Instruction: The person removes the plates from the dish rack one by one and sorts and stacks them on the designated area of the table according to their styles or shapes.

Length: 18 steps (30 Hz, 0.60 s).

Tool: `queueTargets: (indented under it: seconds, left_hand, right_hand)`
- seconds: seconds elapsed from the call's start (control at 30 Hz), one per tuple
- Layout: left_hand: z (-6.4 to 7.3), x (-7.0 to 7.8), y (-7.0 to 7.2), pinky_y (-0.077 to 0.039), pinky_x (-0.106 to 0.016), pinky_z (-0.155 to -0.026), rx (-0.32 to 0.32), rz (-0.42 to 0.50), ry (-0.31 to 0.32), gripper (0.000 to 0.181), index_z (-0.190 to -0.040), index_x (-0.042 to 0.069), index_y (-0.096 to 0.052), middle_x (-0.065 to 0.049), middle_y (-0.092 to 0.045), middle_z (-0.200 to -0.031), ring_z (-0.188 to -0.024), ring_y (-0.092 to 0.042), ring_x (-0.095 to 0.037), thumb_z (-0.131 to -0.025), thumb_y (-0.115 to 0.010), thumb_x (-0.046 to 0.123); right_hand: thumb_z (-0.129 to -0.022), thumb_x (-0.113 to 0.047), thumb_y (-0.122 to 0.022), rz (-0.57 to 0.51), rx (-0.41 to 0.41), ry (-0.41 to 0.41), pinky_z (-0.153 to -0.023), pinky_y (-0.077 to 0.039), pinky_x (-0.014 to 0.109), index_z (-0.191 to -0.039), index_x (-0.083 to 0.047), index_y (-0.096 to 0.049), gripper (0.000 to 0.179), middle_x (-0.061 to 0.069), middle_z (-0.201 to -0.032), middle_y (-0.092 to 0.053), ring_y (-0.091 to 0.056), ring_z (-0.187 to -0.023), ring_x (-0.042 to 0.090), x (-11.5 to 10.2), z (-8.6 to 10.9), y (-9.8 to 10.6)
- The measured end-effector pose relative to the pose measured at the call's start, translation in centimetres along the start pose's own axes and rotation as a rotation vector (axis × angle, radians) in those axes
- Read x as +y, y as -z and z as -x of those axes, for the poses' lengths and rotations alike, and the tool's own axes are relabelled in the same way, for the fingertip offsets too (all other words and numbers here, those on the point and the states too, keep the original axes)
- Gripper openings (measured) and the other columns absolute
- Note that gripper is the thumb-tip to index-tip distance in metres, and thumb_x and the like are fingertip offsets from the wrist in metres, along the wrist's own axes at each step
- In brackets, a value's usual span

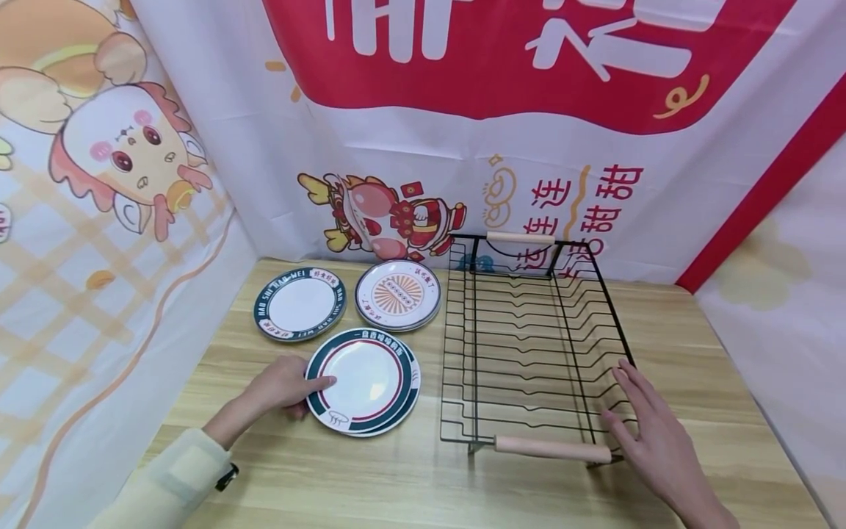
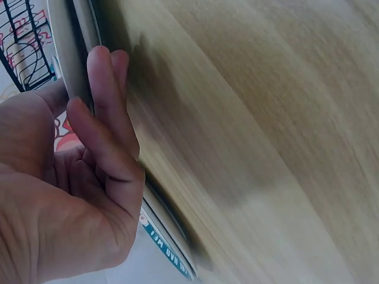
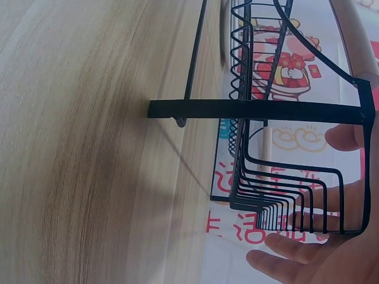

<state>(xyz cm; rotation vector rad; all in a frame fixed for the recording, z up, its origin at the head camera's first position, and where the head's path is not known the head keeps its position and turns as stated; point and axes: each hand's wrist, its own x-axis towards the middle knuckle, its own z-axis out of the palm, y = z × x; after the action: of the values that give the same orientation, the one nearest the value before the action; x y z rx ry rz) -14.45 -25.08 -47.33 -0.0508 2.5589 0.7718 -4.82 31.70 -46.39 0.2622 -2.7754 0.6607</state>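
Observation:
My left hand (image 1: 280, 383) pinches the left rim of the front plates (image 1: 361, 378), thumb on top and fingers at the edge underneath. These round plates are white with a dark green band and a red ring; a second rim shows below the top one. In the left wrist view, the fingers (image 2: 106, 89) lie along the plates' edges. My right hand (image 1: 661, 441) rests at the front right corner of a black wire dish rack (image 3: 254, 110). Its fingers are spread and fairly straight against the rack's side, with the thumb near the top rail.
Behind the front plates sit green-banded plates (image 1: 300, 304) on the left and smaller sunburst-patterned plates (image 1: 398, 294) beside the rack. Wooden handles (image 1: 551, 448) cap the rack's ends. A printed cloth (image 1: 396, 139) hangs behind the wood-grain table (image 1: 423, 488), with more cloth on both sides.

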Motion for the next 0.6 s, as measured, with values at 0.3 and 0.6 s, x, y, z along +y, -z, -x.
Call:
queueTargets:
  seconds: [0.3, 0.6]
  left_hand:
    - [-0.09, 0.1, -0.71, -0.038, -0.025, -0.048, 0.014, -0.131, 0.025, 0.053, -0.072, 0.013, -0.066, -0.004, -0.065, -0.057, -0.048, -0.061, -0.018, -0.097, -0.07, 0.059]
    - [0.03, 0.19, -0.92, -0.038, -0.028, -0.05, 0.055, -0.222, 0.01, 0.057, -0.077, 0.013, -0.064, -0.003, -0.063, -0.059, -0.051, -0.059, -0.019, -0.095, -0.067, 0.067]
  right_hand:
    - [-0.101, -0.028, -0.071, -0.014, -0.013, -0.015, -0.09, -0.044, 0.077, -0.16, -0.003, -0.042, 0.071, 0.015, -0.169, -0.036, -0.046, -0.139, 0.054, -0.33, -0.17, -0.02]
    - [-0.101, -0.028, -0.07, 0.006, -0.015, 0.002, -0.093, -0.044, 0.076, -0.16, -0.002, -0.041, 0.071, 0.016, -0.169, -0.035, -0.046, -0.139, 0.054, -0.26, -0.18, 0.02]
